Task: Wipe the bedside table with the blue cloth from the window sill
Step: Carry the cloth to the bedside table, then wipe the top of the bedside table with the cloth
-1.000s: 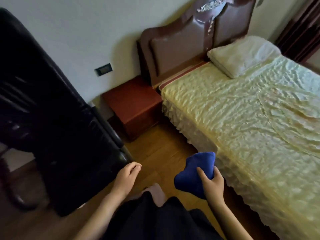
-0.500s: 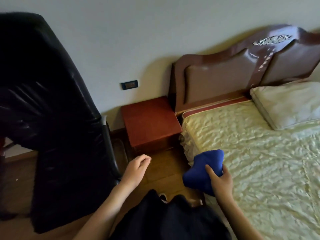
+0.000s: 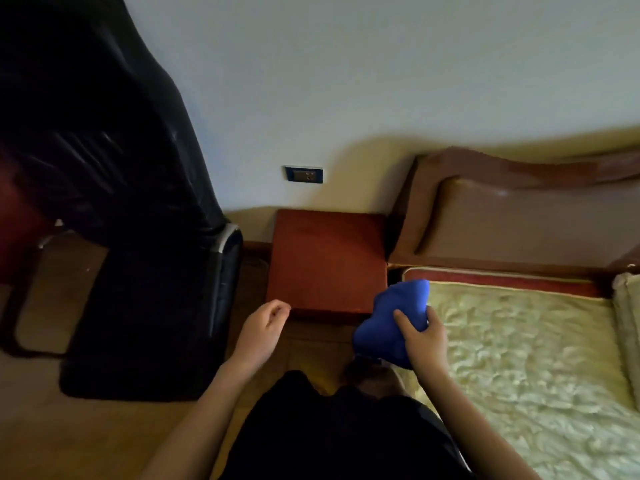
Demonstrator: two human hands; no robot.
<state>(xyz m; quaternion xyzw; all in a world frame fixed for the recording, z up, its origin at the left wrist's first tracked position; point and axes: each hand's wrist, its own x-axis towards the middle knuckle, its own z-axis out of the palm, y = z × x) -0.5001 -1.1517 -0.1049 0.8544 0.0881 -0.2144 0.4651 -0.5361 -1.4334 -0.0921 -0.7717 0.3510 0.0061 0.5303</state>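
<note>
While the blue cloth (image 3: 389,327) is bunched into a soft lump, the right hand (image 3: 424,341) holds it from the near right side, thumb pressed across its top and the other fingers (image 3: 431,315) wrapped round its far edge. It hangs in the air over the near right corner of the bedside table (image 3: 327,259), partly above the gap between that table and the bed (image 3: 519,358); it does not look to be touching the tabletop. Left of it, the left hand (image 3: 261,332) hovers at the table's near left corner with its fingers loosely curled and nothing in them. The red-brown tabletop is bare. To its right stands the brown padded headboard (image 3: 519,220), with the bed's pale crinkled cover running nearer. On the wall behind the table sits a dark wall socket (image 3: 304,174). At the far left, a black chair (image 3: 138,237) stands on the wooden floor (image 3: 45,427).
</note>
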